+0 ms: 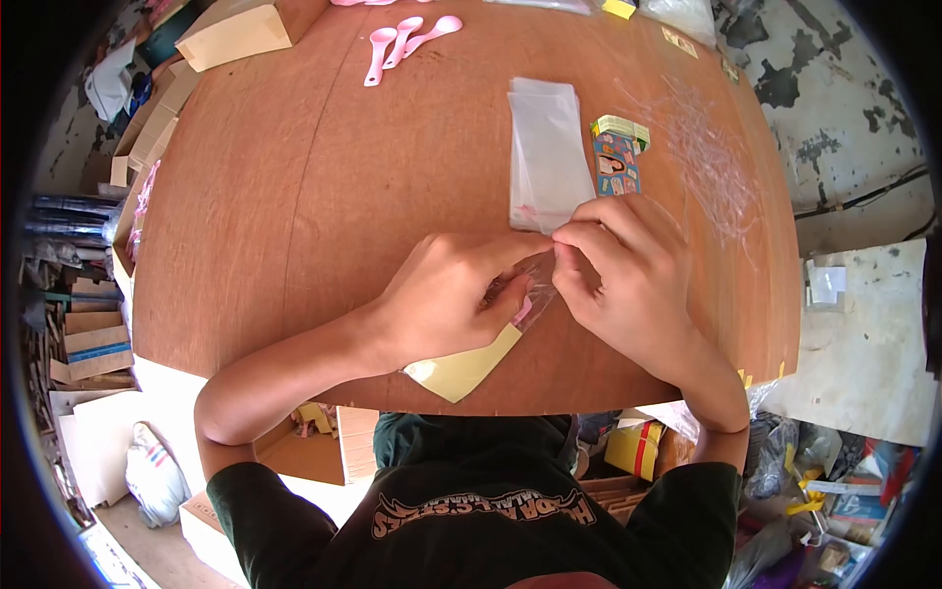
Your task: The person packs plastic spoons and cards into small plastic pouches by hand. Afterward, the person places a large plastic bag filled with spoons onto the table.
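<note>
My left hand [442, 290] is closed around a clear plastic bag [540, 290], over the table's near edge. Something pink [523, 310] shows inside the bag, mostly hidden by my fingers, and a yellow card [466, 365] sticks out below my palm. With thumb and forefinger, my right hand [628, 265] pinches at the bag's upper end, touching the left fingertips. Just beyond the hands lies a stack of flat clear bags [549, 147]. Beside it is a small blue and yellow printed box [617, 162].
Three pink measuring spoons [380, 54] lie at the far side of the wooden table [245, 216]. A tangle of thin clear plastic strips [711, 157] spreads on the right. A cardboard box [240, 34] stands at the far left corner.
</note>
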`<state>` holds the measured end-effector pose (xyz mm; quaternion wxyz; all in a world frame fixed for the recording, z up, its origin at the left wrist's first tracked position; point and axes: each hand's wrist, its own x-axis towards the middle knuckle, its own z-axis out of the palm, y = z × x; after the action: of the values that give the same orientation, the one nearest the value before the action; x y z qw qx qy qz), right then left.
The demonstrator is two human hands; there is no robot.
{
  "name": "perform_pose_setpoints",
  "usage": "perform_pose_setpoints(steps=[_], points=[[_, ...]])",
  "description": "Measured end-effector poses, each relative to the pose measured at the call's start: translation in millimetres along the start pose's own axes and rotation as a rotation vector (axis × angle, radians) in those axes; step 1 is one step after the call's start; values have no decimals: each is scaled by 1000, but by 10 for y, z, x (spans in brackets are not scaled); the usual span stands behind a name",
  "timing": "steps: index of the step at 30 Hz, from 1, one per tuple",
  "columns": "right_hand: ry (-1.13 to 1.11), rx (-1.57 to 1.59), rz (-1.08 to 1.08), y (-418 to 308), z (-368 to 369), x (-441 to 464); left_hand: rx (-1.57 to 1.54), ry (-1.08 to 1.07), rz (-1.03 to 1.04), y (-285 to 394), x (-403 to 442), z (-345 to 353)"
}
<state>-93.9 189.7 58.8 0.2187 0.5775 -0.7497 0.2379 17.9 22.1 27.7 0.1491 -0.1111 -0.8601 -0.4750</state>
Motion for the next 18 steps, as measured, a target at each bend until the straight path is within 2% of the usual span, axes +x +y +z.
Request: perform_pose_setpoints(steps=[5,7,8,10,11,12,14,16,18], points=[[5,52,10,55,13,29,-10,20,82,-62,22,44],[-39,293,124,100,14,25,-13,52,133,-80,31,57],[-38,292,125,124,9,36,-84,58,118,-78,36,50],[-65,629,306,183,-17,49,-155,65,105,-64,32,27],[-68,754,393,216,-25,21,-234,45,32,-54,16,4],[-67,752,391,229,-58,25,-313,25,-41,-54,-2,-23],[108,1162,588,254,-158,58,-343,15,-28,-72,-31,-52],[146,1259,521,432,-363,75,-660,196,-82,-19,-52,-44],[125,1316,422,607,-714,169,-738,237,-82,-83,-37,-15]])
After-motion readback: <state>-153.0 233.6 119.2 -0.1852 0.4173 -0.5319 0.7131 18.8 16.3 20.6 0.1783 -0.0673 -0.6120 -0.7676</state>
